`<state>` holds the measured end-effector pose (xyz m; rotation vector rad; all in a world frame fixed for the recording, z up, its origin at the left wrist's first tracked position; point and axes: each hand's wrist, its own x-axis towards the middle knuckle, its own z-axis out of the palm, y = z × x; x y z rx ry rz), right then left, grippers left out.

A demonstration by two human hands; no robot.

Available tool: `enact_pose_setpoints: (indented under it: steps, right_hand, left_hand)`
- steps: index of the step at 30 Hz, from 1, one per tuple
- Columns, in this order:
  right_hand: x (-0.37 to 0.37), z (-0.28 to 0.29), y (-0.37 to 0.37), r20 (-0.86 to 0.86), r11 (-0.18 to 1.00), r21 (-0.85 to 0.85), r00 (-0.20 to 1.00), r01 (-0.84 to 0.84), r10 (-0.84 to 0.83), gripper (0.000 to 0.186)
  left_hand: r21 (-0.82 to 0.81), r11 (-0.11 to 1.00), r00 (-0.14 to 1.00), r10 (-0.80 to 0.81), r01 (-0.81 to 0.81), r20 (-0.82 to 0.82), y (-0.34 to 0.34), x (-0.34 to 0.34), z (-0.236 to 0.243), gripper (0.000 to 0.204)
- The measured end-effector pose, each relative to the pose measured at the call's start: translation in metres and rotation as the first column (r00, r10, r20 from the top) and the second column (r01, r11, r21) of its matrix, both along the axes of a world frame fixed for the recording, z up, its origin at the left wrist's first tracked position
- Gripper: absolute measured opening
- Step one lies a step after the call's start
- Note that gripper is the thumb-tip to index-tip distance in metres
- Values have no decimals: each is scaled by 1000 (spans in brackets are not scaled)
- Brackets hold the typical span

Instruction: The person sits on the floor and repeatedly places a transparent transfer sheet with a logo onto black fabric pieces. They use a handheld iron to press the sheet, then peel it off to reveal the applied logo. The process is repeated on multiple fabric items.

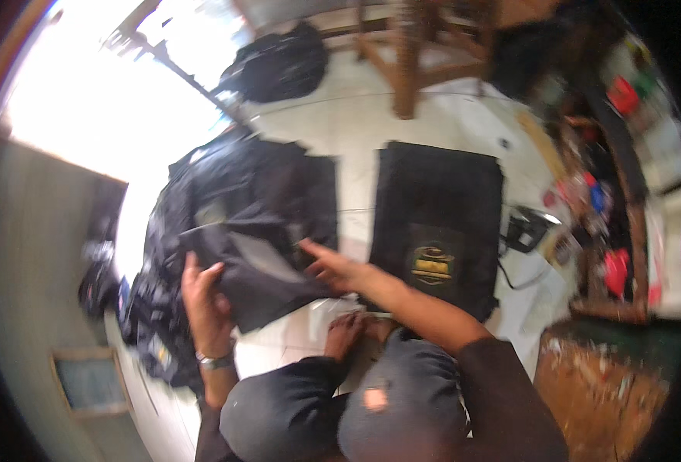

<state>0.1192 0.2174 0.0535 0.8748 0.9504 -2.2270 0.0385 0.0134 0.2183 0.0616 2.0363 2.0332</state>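
Observation:
A black fabric piece (236, 296) with a pale grey patch tilts in front of me, over the near side of a heap of similar black fabric (256, 173). Beside its left edge is my left hand (208, 304), thumb and fingers apart, wearing a watch or bracelet. From the right, my right hand (336, 269) reaches across and grips the fabric's right part, index finger stretched along it; motion blurs the fingertips. To the right lies a flat stack of black fabric pieces (436, 192), the top one bearing a gold and yellow printed emblem (433, 263).
My bare feet (346, 333) rest on pale floor tiles, close to the fabric. A black plastic bag (279, 61) and a wooden stool (404, 69) stand farther off. Along the right are a black device with a cord (527, 229), a cluttered shelf (587, 208) and a worn wooden surface (598, 385).

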Motion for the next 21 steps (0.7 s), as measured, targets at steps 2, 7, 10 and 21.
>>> enact_pose_setpoints:
  steps: [2, 7, 10, 21]
  right_hand:
    - [-2, -18, -3, -14, 946, -289, 988, 146, -157, 64]
    - [25, 73, 95, -472, 887, -141, 758, 439, -450, 47]
    - [70, 147, 168, -675, 794, 125, 637, 595, -372, 66]
    - [280, 50, 210, -488, 361, 682, 764, 636, -423, 82]
  left_hand:
    - [-29, 998, 997, -61, 60, -40, 34, 0, 40, 77]
    - [37, 959, 941, -267, 280, -208, 122, -27, 92, 76]
    - [52, 946, 923, -300, 321, -241, 136, -33, 85, 78]
    - [334, 701, 658, -710, 630, 249, 175, 59, -98, 93]
